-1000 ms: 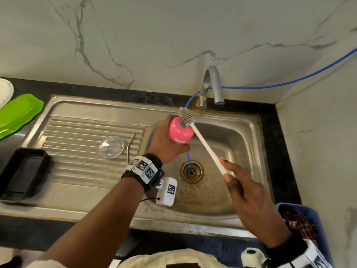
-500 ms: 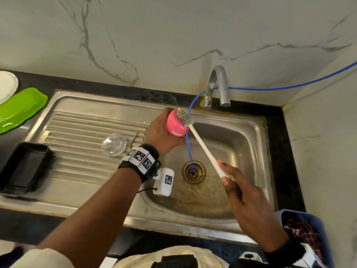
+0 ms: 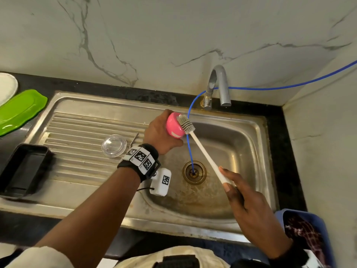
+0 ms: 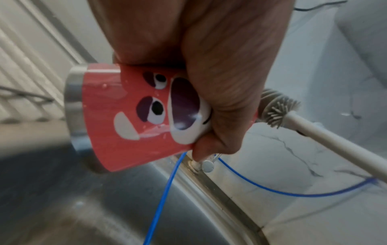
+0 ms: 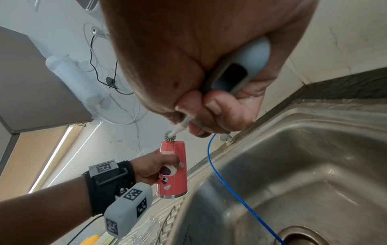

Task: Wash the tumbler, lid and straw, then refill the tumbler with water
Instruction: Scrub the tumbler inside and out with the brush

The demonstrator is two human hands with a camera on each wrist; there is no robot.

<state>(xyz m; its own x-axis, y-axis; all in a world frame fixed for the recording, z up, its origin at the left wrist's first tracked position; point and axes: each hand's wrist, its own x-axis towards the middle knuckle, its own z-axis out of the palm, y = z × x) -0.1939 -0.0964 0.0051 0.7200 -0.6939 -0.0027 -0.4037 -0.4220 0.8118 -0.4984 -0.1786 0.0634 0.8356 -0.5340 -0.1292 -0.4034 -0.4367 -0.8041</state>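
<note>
My left hand (image 3: 160, 132) grips the pink tumbler (image 3: 172, 126) with a cartoon face (image 4: 146, 109) over the back left of the sink basin (image 3: 241, 151). My right hand (image 3: 249, 206) holds the white handle of a bottle brush (image 3: 204, 153). Its grey bristle head (image 3: 185, 124) sits at the tumbler's mouth (image 5: 170, 141). The clear lid (image 3: 114, 145) lies flat on the ribbed drainboard (image 3: 77, 151). Beside the lid lies a thin metal straw (image 3: 134, 139), partly hidden by my left wrist.
A grey tap (image 3: 220, 84) stands behind the basin; no water runs from it. A blue hose (image 3: 190, 151) drops into the drain (image 3: 194, 172). A black tray (image 3: 23, 169) and a green dish (image 3: 19, 111) sit at left, a blue basket (image 3: 305, 236) at lower right.
The tumbler and my left hand have shifted a little up and back toward the tap. The brush head has stayed at the tumbler's mouth and followed it. The lid and straw lie unmoved.
</note>
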